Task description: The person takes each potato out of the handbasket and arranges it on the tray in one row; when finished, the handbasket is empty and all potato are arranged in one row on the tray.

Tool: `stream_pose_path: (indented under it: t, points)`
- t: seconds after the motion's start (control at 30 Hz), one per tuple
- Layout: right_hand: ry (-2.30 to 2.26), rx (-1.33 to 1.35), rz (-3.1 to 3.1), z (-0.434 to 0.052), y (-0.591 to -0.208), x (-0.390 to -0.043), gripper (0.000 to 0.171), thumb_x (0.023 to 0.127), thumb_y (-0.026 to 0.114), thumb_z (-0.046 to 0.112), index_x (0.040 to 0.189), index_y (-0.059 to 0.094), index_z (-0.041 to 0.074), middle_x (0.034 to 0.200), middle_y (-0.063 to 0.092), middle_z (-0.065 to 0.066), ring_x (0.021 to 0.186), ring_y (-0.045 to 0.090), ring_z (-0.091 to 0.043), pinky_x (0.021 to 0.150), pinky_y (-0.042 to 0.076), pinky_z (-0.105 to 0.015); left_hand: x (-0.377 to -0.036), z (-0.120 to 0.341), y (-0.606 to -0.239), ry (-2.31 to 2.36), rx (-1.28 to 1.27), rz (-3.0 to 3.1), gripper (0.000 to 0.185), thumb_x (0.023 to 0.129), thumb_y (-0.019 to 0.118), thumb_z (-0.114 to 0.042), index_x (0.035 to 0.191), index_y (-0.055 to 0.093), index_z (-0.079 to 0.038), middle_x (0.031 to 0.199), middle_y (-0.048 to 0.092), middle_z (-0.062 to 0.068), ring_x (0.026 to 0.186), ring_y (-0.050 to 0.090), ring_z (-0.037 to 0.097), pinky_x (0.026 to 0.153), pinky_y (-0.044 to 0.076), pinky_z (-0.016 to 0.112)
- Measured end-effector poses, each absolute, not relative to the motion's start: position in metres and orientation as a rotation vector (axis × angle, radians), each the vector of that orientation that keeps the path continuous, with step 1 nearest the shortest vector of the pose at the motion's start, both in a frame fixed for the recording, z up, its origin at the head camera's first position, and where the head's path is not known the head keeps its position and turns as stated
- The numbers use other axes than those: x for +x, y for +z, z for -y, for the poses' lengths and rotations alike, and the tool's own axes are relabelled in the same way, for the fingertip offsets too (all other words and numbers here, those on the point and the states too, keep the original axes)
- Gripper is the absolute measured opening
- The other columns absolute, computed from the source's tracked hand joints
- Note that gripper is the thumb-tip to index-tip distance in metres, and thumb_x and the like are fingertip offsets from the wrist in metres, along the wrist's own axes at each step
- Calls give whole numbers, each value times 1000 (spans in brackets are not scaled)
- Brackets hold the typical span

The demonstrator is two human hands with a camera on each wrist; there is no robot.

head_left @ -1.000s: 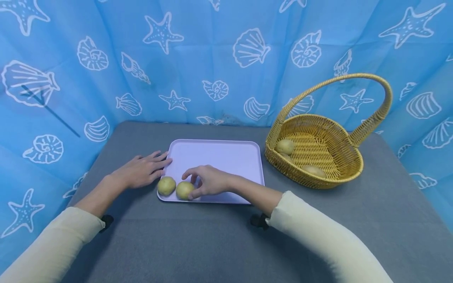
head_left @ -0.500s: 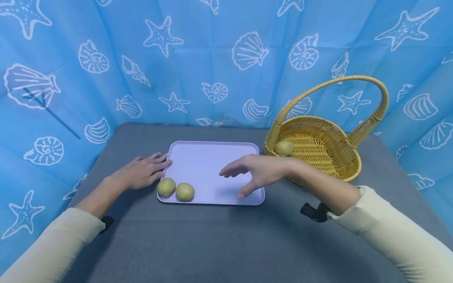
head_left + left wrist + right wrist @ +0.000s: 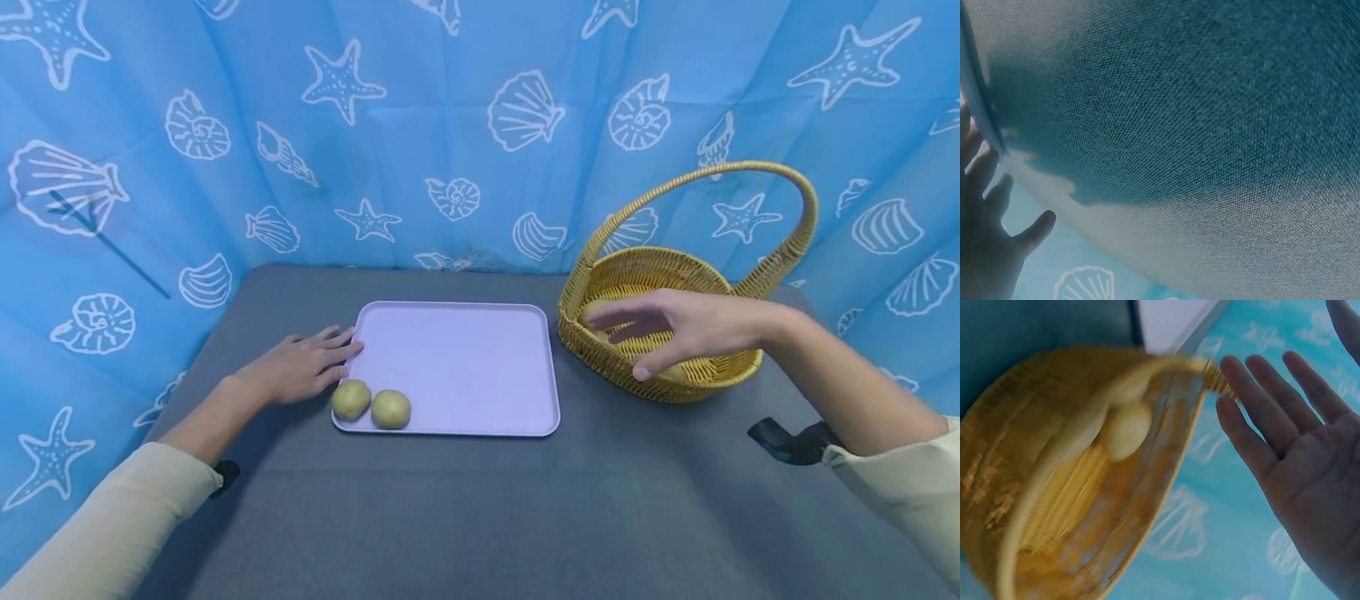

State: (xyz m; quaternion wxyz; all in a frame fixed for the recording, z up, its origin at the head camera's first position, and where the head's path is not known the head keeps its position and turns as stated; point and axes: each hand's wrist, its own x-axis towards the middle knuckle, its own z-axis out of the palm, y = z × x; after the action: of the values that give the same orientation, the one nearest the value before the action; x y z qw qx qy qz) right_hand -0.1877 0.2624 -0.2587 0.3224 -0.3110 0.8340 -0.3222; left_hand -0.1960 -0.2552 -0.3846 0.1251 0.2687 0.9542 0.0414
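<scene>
At the far left, the left hand (image 3: 296, 367) lies flat on the grey table (image 3: 465, 508), fingers straight and relaxed, holding nothing; its fingertips touch the left edge of the lilac tray (image 3: 465, 350). The left wrist view shows the same: fingers (image 3: 982, 169) spread against the tray's rim, palm on the cloth. Just right of that hand, two potatoes (image 3: 371, 406) sit side by side in the tray's near left corner, touching or nearly touching each other; the rest of the tray is bare between them and the basket.

Further right stands the wicker basket (image 3: 600, 354), just beside the tray's right edge, with its tall arched handle (image 3: 750, 171) rising over it. The right hand (image 3: 678, 327) hovers above the basket's bowl, fingers stretched out and loose, gripping nothing. It hides much of the inside from the head view. In the right wrist view one potato (image 3: 1125, 431) lies inside the basket near the rim, blurred, apart from the open palm (image 3: 1310, 456).

The potatoes are small, rounded and pale yellow-green, with smooth skin. The basket is golden-yellow, closely woven.

The table is covered in grey cloth. Behind and on both sides hangs a blue curtain (image 3: 465, 125) printed with white shells and starfish.
</scene>
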Motion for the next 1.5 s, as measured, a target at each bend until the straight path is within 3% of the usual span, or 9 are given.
stream_pose_path:
  t: [0.07, 0.17, 0.47, 0.63, 0.87, 1.23, 1.5]
  points:
    - [-843, -799, -2189, -276, -261, -191, 69, 91, 74, 19, 150, 40, 4, 152, 43, -17, 138, 41, -43, 107, 44, -35, -196, 255, -385, 120, 784, -2783, 53, 105, 46, -33, 153, 39, -11, 160, 30, 16, 146, 23, 44, 108, 22, 73]
    - [-807, -736, -2174, -295, -267, -198, 65, 93, 71, 18, 148, 41, 1, 151, 43, -21, 139, 40, -43, 107, 43, -31, -196, 256, -386, 118, 786, -2786, 53, 106, 46, -33, 153, 39, -11, 160, 30, 15, 146, 23, 44, 108, 22, 73]
    - [-758, -588, -2087, -329, -282, -214, 59, 98, 64, 18, 149, 41, 0, 153, 40, -24, 139, 38, -46, 108, 43, -41, -196, 255, -384, 118, 793, -2783, 52, 106, 46, -32, 153, 39, -11, 160, 30, 16, 146, 23, 44, 108, 22, 72]
    - [-666, -510, -2040, -336, -286, -223, 59, 97, 64, 25, 150, 43, 8, 152, 41, -22, 141, 35, -45, 109, 39, -54, -195, 255, -384, 117, 792, -2784, 52, 106, 46, -32, 153, 39, -11, 160, 30, 16, 147, 23, 44, 109, 22, 72]
    - [-662, -338, -1904, -338, -292, -234, 63, 99, 63, 26, 155, 36, 14, 153, 35, -27, 136, 43, -40, 100, 49, -48, -195, 256, -385, 114, 803, -2790, 52, 105, 46, -31, 153, 40, -10, 160, 30, 17, 146, 23, 44, 108, 23, 72]
    - [-619, -303, -1853, -328, -300, -242, 71, 95, 68, 23, 155, 33, 9, 144, 45, -25, 127, 51, -34, 99, 50, -48, -195, 255, -384, 114, 797, -2791, 52, 105, 46, -31, 153, 40, -10, 160, 30, 16, 146, 23, 44, 108, 23, 72]
    - [-575, -260, -1858, -318, -301, -243, 78, 90, 73, 21, 155, 33, 8, 139, 42, -24, 119, 54, -29, 96, 52, -50, -194, 255, -383, 124, 803, -2791, 52, 106, 46, -31, 153, 40, -10, 160, 30, 16, 147, 22, 43, 109, 22, 72]
